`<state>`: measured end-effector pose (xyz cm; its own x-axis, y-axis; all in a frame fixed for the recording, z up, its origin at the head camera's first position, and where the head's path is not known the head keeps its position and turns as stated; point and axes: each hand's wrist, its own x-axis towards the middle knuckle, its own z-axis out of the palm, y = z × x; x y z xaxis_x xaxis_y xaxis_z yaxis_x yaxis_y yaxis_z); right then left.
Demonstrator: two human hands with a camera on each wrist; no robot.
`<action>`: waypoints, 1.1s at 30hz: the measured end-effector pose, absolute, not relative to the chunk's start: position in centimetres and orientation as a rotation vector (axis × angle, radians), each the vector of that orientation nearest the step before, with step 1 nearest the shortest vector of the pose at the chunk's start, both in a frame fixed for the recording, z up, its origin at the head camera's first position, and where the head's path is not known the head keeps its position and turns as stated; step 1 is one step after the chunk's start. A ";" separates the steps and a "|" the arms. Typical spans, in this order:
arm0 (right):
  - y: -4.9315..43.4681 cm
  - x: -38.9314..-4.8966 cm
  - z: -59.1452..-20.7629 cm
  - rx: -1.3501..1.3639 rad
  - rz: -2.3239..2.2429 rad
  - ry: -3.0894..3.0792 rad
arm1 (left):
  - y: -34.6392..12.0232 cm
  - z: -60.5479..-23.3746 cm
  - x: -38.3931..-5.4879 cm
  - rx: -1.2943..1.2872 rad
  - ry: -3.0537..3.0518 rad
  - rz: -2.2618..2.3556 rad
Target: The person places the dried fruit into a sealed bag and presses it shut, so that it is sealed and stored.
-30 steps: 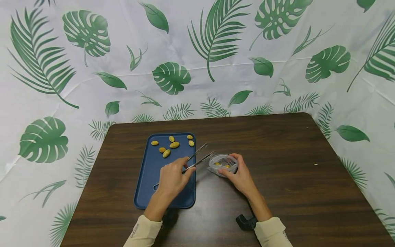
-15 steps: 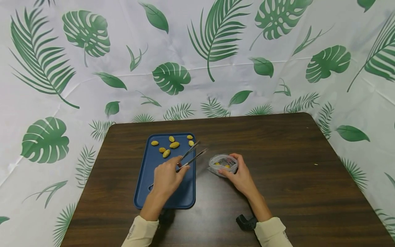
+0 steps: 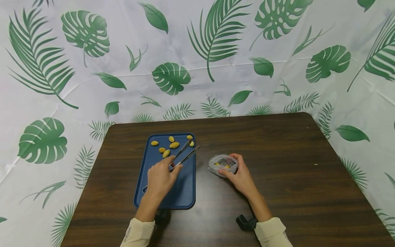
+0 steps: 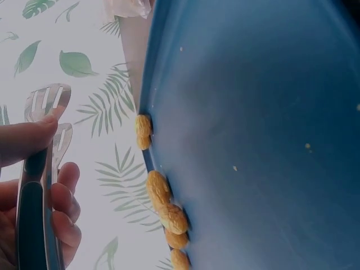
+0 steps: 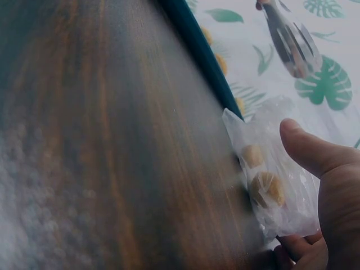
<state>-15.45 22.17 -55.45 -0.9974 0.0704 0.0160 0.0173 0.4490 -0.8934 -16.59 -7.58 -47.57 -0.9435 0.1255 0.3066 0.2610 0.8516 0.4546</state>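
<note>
My left hand (image 3: 158,178) holds metal tongs (image 3: 190,154) with dark grips and slotted heads (image 4: 50,101) above the blue tray (image 3: 151,171). The tongs' arms stand apart with nothing between them, their tips near the tray's far right corner. Several yellow-brown, wrinkled oval nuts (image 3: 174,145), apparently in shells, lie scattered over the tray's far half. Right of the tray, my right hand (image 3: 242,175) grips a clear plastic bag (image 3: 213,168) by its side, thumb at the rim. The bag's mouth gapes upward, and a few nuts (image 5: 267,188) show inside it.
The dark wood-grain table (image 3: 277,147) carries the tray and bag. A black strap-like piece (image 3: 246,222) is at my right wrist. Behind the table hangs a white cloth (image 3: 191,41) printed with green leaves. Small crumbs (image 4: 307,147) lie on the tray.
My left hand has moved left with the tongs, from beside the bag back over the tray, the arms still apart. My right hand and the bag have stayed put.
</note>
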 end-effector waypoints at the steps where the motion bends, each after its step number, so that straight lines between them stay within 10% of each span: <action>1: 22.2 -15.4 -55.4 -0.082 1.622 -2.632 | -7.7 -47.6 -16.6 -0.291 -2.761 -0.735; 33: 22.1 -15.4 -55.4 -0.085 1.635 -2.628 | -10.3 -48.2 -16.5 -0.178 -2.764 -0.675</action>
<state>-15.45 22.15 -55.43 -0.9975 0.0705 0.0093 0.0229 0.4414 -0.8970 -16.53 -10.27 -48.23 -0.9504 0.0505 0.3069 0.1863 0.8827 0.4315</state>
